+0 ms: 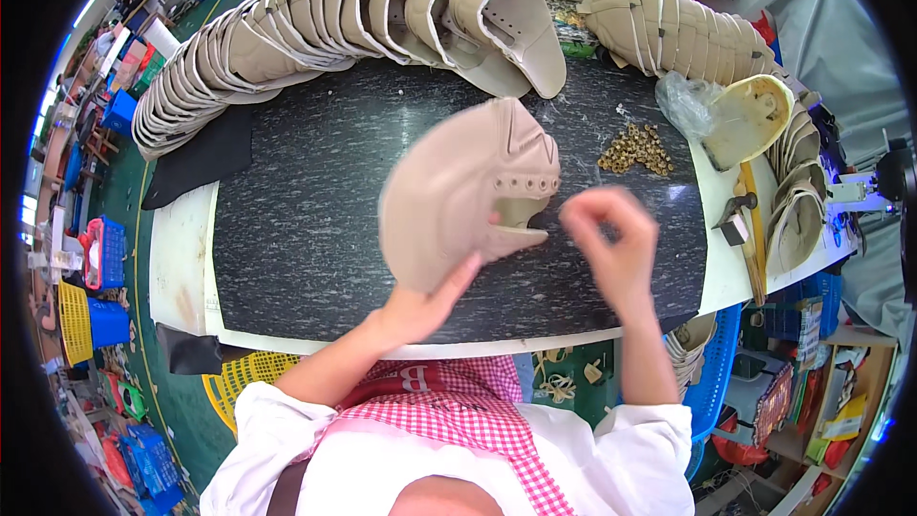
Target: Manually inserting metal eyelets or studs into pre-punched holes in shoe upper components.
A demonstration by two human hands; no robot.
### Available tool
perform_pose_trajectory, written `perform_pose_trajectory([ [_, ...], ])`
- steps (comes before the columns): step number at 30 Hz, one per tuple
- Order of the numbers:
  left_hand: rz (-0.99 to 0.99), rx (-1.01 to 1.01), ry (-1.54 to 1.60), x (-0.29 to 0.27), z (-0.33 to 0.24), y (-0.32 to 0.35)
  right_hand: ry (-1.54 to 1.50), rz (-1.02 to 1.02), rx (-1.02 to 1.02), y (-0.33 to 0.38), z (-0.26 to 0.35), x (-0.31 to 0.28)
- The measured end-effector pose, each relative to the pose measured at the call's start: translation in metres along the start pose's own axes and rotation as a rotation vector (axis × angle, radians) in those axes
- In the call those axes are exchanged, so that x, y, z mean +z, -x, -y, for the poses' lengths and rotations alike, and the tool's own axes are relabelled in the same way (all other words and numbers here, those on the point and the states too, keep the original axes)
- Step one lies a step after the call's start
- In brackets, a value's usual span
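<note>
A beige shoe upper (435, 196) is held up over the dark tabletop by my left hand (425, 304), which grips its lower edge with the thumb on the near side. Punched holes run in a row along its lacing flap, beside the opening. Just right of the upper, my right hand (616, 244) is raised with thumb and forefinger pinched together, slightly blurred; whatever sits in the pinch is too small to make out. Beyond that hand lies a pile of small brass-coloured eyelets (635, 151) on the dark board (306, 258).
A long row of nested beige uppers (287, 29) curves along the far left edge. More stacked uppers (678, 29) stand far right. Nearby are a clear plastic bag (686, 103), a pale scoop-shaped piece (750, 119) and a hammer (735, 220). A yellow basket (239, 382) sits below the table.
</note>
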State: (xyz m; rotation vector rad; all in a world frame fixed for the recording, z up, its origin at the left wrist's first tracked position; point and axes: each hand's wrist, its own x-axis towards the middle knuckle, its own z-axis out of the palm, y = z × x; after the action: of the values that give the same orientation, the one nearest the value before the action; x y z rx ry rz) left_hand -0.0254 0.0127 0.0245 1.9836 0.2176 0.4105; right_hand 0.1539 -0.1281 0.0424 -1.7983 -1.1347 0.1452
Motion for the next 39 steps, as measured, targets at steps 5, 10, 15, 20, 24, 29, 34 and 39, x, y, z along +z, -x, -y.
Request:
perform_pose_trajectory([
  [5,-0.136,-0.205,0.297,-0.002,0.0,0.002,0.485,-0.091,0.127,-0.034,-0.069,-0.023],
  [10,-0.182,-0.214,0.414,-0.007,-0.002,0.009,0.312,-0.106,0.135,-0.02,-0.06,-0.026],
  [15,-0.197,-0.357,0.573,-0.01,-0.005,0.007,-0.188,-0.012,0.213,0.0,0.022,-0.012],
  [20,-0.133,-0.243,0.52,-0.005,-0.008,0.002,-0.072,0.047,-0.284,-0.006,0.046,0.029],
  [24,-0.197,-0.334,0.732,-0.005,-0.007,0.002,-0.24,0.183,-0.08,-0.003,0.041,0.038],
  [29,-0.25,-0.217,0.346,0.001,-0.01,0.005,-0.346,0.148,-0.108,0.001,0.031,0.048],
  [34,-0.346,0.027,0.169,0.001,-0.012,-0.001,-0.229,-0.015,-0.087,0.002,0.032,0.028],
  [39,-0.439,-0.067,0.188,-0.022,-0.006,-0.01,0.495,-0.081,0.133,-0.005,-0.044,-0.018],
])
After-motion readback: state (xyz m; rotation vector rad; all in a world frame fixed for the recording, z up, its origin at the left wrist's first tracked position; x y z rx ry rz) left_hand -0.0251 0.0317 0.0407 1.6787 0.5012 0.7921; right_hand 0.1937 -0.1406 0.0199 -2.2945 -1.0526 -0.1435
